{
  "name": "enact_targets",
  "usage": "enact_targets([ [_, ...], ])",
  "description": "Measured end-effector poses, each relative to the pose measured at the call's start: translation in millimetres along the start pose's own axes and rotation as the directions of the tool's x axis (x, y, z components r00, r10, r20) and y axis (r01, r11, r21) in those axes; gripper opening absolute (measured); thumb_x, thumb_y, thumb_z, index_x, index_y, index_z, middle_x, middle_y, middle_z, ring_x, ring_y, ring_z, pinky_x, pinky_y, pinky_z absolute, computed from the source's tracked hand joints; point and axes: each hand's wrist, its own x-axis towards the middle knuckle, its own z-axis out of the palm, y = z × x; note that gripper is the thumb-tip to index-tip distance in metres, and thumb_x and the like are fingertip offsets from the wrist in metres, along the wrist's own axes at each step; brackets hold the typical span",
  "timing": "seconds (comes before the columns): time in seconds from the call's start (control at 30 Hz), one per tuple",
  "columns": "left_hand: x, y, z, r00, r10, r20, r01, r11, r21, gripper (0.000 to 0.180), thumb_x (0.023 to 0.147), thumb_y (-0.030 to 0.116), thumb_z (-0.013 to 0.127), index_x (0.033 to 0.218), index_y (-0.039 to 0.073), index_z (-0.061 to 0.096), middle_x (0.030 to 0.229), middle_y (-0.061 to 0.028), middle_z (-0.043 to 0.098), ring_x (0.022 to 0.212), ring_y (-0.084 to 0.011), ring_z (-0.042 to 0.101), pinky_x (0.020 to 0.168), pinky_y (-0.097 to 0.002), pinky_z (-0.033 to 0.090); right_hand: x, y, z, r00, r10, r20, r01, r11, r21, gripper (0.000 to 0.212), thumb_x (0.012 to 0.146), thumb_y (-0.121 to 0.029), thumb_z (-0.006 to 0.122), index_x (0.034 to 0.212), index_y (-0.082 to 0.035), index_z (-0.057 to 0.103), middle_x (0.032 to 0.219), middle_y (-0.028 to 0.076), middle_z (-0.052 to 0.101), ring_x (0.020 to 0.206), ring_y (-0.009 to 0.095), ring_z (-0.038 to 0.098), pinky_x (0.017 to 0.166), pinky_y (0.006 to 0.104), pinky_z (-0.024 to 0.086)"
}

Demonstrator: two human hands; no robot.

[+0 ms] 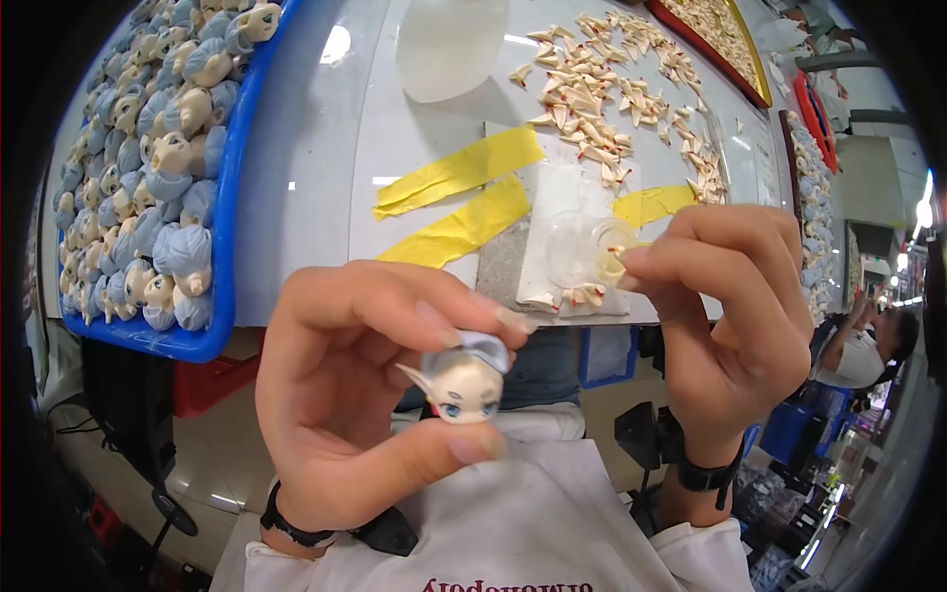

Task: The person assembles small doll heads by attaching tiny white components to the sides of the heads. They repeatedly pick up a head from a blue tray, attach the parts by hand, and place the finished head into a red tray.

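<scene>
My left hand [330,385] pinches a small doll head [464,390] between thumb and fingers, held in front of the table edge. The head has a pale face, blue eyes and grey-blue hair. One pointed ear sticks out on its left side; the other side shows no ear. At the right, my right hand [735,306] grips a tiny pointed ear piece [616,253] with a red tip between thumb and forefinger. It is at the rim of a small clear dish [572,247] on a white pad [538,271]. Several ear pieces [584,295] lie beside the dish.
A blue tray [225,266] full of doll heads stands at the left. Loose ear pieces [582,109] are spread across the far table. Yellow tape strips [464,170] and a translucent container [449,49] lie between. Another ear-filled tray [755,89] is far right, with a person [858,350] beyond.
</scene>
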Motion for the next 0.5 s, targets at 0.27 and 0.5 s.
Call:
enact_targets([
  [0.27, 5.6, 0.3, 6.4, 0.981, 0.169, 0.1, -0.177, 0.982, 0.072, 0.036, 0.071, 0.015, 0.075, 0.094, 0.012, 0.047, 0.105, -0.0139, 0.044, 0.085, -0.0248, 0.056, 0.07, -0.0319, 0.048, -12.6, -3.9, -0.1, 0.984, 0.161, -0.079, -0.107, 0.88, 0.463, 0.014, 0.07, 0.001, 0.066, 0.081, -0.001, 0.058, 0.081, 0.009, 0.052, 0.071, 0.014, 0.048, 0.065, 0.0239, 0.04],
  [0.5, -0.8, 6.6, 24.9, 0.99, 0.009, -0.143, -0.021, 0.996, -0.084, 0.048, 0.068, 0.022, 0.077, 0.099, 0.005, 0.044, 0.105, -0.012, 0.043, 0.075, -0.0178, 0.058, 0.065, -0.0271, 0.051, -25.5, -21.8, 5.8, 0.995, 0.094, -0.028, -0.053, 0.757, 0.651, 0.013, 0.076, -0.01, 0.065, 0.084, -0.007, 0.055, 0.078, 0.008, 0.048, 0.067, 0.012, 0.046, 0.059, 0.0193, 0.036],
])
